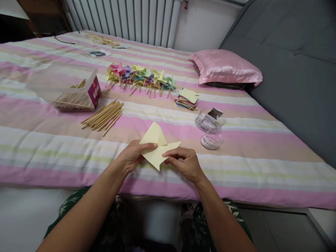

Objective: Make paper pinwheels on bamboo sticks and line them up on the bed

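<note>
Matt pale-yellow paper, smooth between its creases, shows at the centre of the frame, where we see it above a striped bedspread of soft, dull cloth. At left, we note matt wooden sticks near a tub of cloudy, translucent plastic. Matt paper pinwheels fill the upper centre; right of centre, we find clear, glossy plastic containers. A pink cloth pillow gleams like satin at upper right, near a dull grey headboard whose covering we cannot identify.
</note>
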Tool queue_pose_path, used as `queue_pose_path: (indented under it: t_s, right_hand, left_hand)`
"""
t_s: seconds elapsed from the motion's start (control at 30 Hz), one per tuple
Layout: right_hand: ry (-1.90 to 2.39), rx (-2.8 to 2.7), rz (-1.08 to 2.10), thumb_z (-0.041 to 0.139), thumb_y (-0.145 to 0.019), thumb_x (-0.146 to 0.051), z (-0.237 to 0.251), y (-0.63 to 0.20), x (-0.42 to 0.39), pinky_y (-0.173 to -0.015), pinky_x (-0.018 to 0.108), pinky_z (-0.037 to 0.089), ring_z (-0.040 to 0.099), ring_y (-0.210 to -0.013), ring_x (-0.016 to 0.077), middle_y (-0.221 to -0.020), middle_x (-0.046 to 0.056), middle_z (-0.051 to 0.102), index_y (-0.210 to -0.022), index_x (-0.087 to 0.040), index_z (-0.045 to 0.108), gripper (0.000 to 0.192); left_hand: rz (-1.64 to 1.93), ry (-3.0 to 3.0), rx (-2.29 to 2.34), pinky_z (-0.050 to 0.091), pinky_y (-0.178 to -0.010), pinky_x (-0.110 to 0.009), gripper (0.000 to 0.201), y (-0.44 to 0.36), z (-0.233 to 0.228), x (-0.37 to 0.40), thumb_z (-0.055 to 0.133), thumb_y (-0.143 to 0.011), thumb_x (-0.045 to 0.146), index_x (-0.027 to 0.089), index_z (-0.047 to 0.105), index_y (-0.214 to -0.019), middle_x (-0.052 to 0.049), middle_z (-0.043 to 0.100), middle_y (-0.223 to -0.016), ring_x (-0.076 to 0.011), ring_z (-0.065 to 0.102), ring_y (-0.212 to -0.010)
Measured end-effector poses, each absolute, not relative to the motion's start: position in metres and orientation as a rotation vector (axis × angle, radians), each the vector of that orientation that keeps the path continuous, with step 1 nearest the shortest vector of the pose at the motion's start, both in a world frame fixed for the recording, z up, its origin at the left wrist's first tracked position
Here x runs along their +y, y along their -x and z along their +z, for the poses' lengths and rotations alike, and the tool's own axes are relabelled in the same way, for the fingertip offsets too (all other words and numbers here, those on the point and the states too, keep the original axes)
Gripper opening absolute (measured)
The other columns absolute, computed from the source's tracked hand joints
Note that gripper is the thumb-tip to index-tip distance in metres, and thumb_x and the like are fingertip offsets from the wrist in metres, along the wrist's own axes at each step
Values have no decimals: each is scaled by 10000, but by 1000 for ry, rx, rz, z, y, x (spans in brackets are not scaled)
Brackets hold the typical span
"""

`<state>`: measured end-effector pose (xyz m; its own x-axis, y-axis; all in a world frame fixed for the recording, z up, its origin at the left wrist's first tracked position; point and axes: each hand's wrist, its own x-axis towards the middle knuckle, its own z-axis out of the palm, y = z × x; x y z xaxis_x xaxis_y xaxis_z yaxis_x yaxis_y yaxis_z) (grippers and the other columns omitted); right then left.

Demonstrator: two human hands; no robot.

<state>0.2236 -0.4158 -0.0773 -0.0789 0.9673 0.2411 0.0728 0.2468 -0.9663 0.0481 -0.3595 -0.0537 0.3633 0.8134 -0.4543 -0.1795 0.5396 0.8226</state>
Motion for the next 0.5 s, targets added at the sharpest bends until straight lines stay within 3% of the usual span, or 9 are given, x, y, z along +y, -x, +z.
queue_pose_path:
  t_s: [0.17,0.33,0.5]
  right_hand:
    - [1045,-1340,1066,712,-716,-289,-80,-222,-415,-588,243,530,650,-622,135,-702,12,696,-767,-215,711,90]
    - [1123,-1299,964,696,-726,-332,-82,-218,-415,-568,259,508,626,-600,146,-684,27,675,-707,-189,668,146]
    - [1233,-1310,800,670,-733,-313,-81,-216,-415,-579,254,503,655,-780,193,-847,79,686,-662,-186,648,147]
  left_hand:
    - [764,-814,1038,429,-515,-216,282,-54,-54,-363,779,-544,196,59,685,-773,-62,681,-662,-136,585,-552]
    - [806,-816,1081,434,-510,-232,275,-58,-57,-367,788,-526,218,79,684,-739,-54,678,-640,-144,585,-536]
    - [800,-825,1055,470,-543,-272,322,-60,-59,-368,795,-524,241,76,697,-783,-90,700,-699,-180,613,-569]
